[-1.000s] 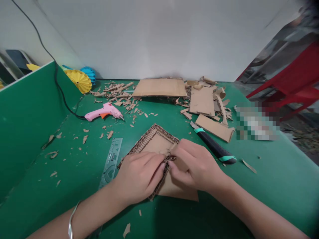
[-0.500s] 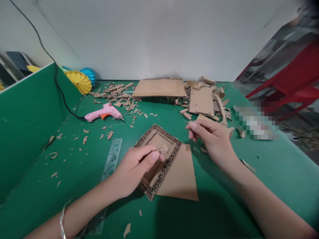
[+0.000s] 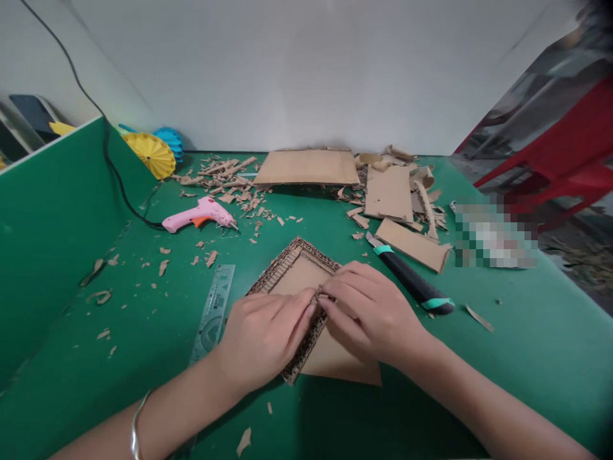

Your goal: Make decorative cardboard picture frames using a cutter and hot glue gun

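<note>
A small cardboard frame [image 3: 287, 265] with corrugated edges lies on a brown cardboard sheet [image 3: 342, 364] in the middle of the green table [image 3: 502, 358]. My left hand [image 3: 265, 335] rests on the frame's near side, fingers curled and pinched toward the centre. My right hand [image 3: 368, 310] meets it from the right, fingertips pinching a tiny cardboard scrap [image 3: 320, 296] at the frame's right edge. Both hands cover the lower half of the frame.
A black and teal utility knife [image 3: 412, 281] lies right of my hands. A clear ruler [image 3: 215, 310] sits to the left, a pink glue gun [image 3: 198, 214] with a black cord further back. Cardboard pieces [image 3: 390, 191] and scraps litter the far table. A green side wall [image 3: 52, 217] stands left.
My right hand, which had swung out to the right over the knife, has come back to the frame and meets my left hand's fingertips again.
</note>
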Tool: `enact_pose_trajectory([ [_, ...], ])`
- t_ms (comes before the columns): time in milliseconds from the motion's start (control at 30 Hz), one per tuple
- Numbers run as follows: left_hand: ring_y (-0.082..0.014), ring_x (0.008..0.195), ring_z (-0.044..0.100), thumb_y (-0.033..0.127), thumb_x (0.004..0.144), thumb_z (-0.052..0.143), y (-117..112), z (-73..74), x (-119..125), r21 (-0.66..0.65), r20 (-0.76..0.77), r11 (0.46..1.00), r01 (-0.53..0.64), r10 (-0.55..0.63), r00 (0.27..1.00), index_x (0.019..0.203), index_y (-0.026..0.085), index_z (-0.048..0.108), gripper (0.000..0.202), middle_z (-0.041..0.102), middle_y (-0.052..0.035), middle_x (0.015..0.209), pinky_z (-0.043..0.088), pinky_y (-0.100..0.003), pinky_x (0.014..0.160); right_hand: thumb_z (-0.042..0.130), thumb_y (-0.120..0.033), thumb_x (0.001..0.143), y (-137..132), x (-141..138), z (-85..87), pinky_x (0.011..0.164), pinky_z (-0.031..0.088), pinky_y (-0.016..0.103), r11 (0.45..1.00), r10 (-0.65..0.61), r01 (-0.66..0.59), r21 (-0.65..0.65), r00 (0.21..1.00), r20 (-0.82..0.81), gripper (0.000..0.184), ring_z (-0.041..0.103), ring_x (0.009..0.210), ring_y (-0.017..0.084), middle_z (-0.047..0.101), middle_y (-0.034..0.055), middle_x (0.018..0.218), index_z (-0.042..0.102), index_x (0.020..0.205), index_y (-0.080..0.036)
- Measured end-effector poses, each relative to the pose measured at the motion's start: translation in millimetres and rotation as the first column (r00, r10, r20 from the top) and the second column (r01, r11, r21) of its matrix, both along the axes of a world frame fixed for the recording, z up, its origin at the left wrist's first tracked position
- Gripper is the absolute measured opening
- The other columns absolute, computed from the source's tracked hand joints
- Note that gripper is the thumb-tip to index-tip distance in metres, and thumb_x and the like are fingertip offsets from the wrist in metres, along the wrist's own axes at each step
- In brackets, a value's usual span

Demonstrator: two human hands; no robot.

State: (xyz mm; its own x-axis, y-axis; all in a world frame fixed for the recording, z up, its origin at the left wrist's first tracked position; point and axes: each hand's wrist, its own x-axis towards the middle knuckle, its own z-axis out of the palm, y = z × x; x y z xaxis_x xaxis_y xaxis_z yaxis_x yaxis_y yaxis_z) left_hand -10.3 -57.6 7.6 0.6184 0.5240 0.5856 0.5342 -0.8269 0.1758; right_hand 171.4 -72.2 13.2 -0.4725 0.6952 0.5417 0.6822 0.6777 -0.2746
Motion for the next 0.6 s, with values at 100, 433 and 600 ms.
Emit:
enact_pose_trajectory([
  [100, -0.0108, 0.049, 0.057, 0.015, 0.087, 0.044, -1, -0.3, 0, 0.114, -0.051, 0.993, -0.010, 0.016, 0.999, 0.096, 0.010, 0.059, 0.018, 0.065, -0.0006, 0.059, 0.042, -0.023, 0.048, 0.046, -0.017, 0.085, 0, -2, 0.5, 0.066, 0.045, 0.033, 0.990, -0.011, -0.005, -0.140, 0.994, -0.110, 0.017, 0.053, 0.069, 0.017, 0.064, 0.0077, 0.070, 0.062, 0.079, -0.014],
  [433, -0.0105, 0.043, 0.047, 0.013, 0.084, 0.048, -1, 2.8, -3, 0.345, -0.223, 0.939, -0.001, 0.083, 0.971, 0.107, 0.007, 0.055, 0.025, 0.049, 0.0046, 0.048, 0.028, -0.028, 0.044, 0.046, -0.022, 0.085, -2, -7, 3.7, 0.063, 0.041, 0.025, 0.768, -0.173, -0.138, -0.626, 0.896, -0.409, 0.022, 0.055, 0.063, 0.012, 0.063, 0.0007, 0.065, 0.059, 0.067, -0.018],
  [600, -0.0109, 0.041, 0.045, 0.011, 0.082, 0.049, -2, 4.1, -2, 0.387, -0.239, 0.922, 0.015, 0.085, 0.967, 0.105, 0.004, 0.057, 0.025, 0.047, 0.0050, 0.045, 0.026, -0.028, 0.042, 0.049, -0.020, 0.081, -4, -11, -0.3, 0.061, 0.043, 0.025, 0.757, -0.274, -0.094, -0.647, 0.853, -0.444, 0.017, 0.056, 0.062, 0.013, 0.063, 0.0005, 0.064, 0.061, 0.068, -0.018],
])
